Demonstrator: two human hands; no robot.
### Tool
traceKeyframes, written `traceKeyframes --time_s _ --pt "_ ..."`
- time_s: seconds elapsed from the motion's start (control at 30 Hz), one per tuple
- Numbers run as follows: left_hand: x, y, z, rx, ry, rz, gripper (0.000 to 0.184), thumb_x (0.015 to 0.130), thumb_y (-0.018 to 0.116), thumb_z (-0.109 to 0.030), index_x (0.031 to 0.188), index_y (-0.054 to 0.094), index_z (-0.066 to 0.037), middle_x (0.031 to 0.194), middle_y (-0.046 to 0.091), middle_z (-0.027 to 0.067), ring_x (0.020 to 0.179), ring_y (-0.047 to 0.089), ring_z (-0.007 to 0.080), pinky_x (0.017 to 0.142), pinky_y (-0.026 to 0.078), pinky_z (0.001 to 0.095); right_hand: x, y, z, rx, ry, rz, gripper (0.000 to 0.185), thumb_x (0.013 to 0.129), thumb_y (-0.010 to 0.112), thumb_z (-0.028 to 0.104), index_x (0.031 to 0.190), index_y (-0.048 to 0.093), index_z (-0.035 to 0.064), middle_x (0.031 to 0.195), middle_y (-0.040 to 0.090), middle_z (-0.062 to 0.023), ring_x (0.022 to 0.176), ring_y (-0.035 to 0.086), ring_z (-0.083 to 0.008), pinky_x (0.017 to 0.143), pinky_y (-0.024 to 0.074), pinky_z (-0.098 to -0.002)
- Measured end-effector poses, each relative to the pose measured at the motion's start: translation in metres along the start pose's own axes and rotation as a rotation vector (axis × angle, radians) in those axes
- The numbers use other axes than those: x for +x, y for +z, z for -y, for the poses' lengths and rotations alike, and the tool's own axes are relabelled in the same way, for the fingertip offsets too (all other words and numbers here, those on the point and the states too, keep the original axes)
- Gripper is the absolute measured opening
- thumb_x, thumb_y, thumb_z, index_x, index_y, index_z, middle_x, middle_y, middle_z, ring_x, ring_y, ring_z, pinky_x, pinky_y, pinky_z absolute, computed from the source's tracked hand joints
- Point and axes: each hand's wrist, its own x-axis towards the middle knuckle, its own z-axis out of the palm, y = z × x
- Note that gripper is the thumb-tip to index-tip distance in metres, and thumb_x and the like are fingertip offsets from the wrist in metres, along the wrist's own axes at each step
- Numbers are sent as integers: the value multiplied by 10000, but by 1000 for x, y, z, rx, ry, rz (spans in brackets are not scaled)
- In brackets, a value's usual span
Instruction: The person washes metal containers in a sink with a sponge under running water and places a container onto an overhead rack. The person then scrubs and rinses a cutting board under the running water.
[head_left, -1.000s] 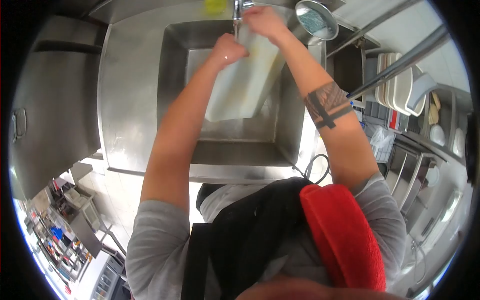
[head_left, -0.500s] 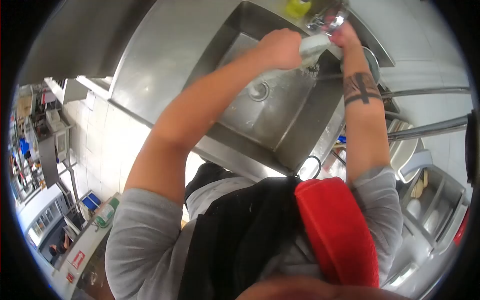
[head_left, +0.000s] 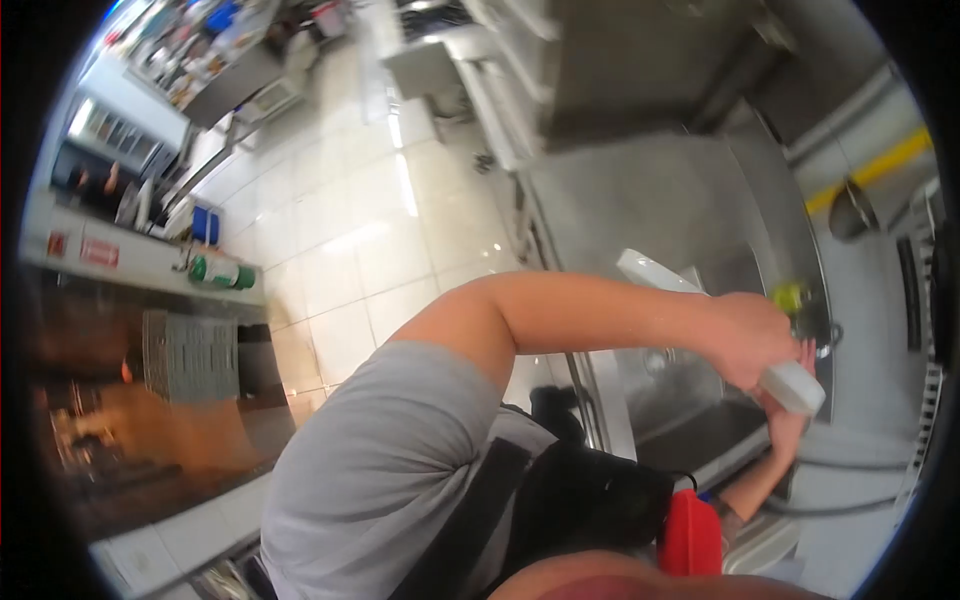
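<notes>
A white board [head_left: 792, 388], seen nearly edge-on, is held above the right part of the metal sink [head_left: 690, 425]. My left hand [head_left: 752, 335] is closed around it, with one end showing to the left of the hand and the other to the right. Behind the right end is my right hand [head_left: 785, 425], partly hidden, its fingertips showing past the board against my left hand. Just beyond the hands are a yellow-green bottle [head_left: 788, 297] and part of the metal faucet [head_left: 828, 342].
Metal counter [head_left: 610, 200] adjoins the sink. Tiled floor [head_left: 340, 240] lies to the left. A green cylinder [head_left: 220, 272] and a grey crate [head_left: 190, 355] are farther left, with another person [head_left: 105, 185] in the background. Rails [head_left: 850, 467] run at the right.
The view has swung left, bringing more floor into sight. The board, earlier lowered in the sink under the faucet, is now raised and turned edge-on between my hands.
</notes>
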Motion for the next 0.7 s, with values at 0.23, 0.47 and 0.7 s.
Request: traceKeyframes --time_s 0.23,0.47,0.7 --pt "-239 -206 -77 252 -185 -271 389 741 735 -199 1093 645 -57 968 702 169 895 672 387 801 536 446 75 10 293 15 -181 369 245 758 730 59 983 688 -28 776 692 -65 728 599 -130 701 511 -323" --pt "-467 -269 -24 561 -569 -720 446 829 735 -240 1232 615 -89 1163 670 142 1118 617 336 929 501 422 161 216 463 115 -448 470 334 784 695 135 1089 698 0 884 727 -181 782 706 -223 730 525 -367" --pt "-742 -196 80 459 -1430 -616 584 902 668 -360 1424 534 -133 1493 483 157 1371 463 329 1147 362 430 204 489 442 -297 -608 504 343 773 720 170 1087 739 33 938 753 -186 889 733 -270 838 543 -395"
